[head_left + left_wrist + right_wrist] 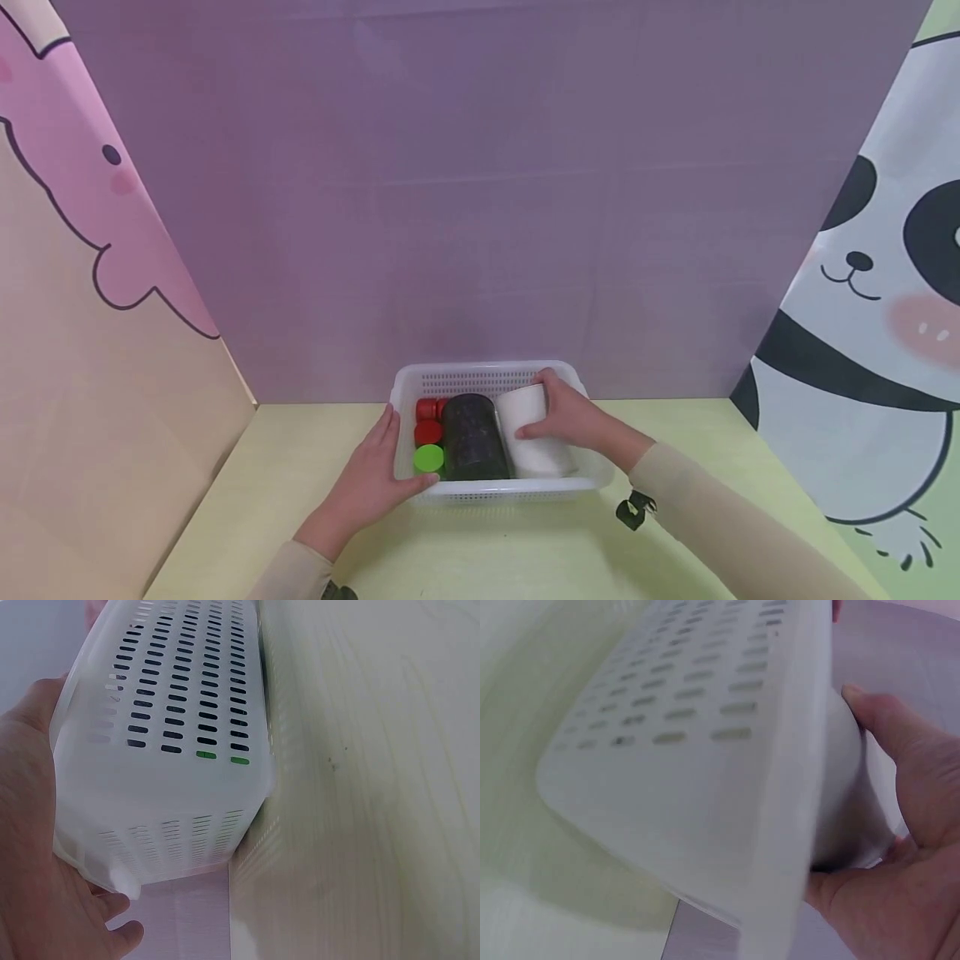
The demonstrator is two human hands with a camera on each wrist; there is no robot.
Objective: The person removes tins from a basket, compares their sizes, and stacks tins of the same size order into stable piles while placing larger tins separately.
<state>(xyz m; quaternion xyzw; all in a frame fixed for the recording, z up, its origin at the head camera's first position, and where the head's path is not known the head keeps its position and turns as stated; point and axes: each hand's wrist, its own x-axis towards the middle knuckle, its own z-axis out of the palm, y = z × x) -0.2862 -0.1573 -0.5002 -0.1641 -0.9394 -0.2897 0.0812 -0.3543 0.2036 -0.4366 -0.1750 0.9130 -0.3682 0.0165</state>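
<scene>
A white plastic basket with slotted walls stands on the table and holds several things. My left hand holds its near left corner, thumb on the front rim and fingers along the left side. My right hand grips a white cylinder, perhaps a roll, at the basket's right side. The cylinder leans inside the basket, partly covered by the hand. Beside it lies a larger dark cylinder. Along the left wall stand containers with red lids and one with a bright green lid; their bodies are mostly hidden.
The pale wood-grain table runs back to a purple panel close behind the basket. Side panels rise at both edges, a pink cartoon figure on the left, a panda on the right.
</scene>
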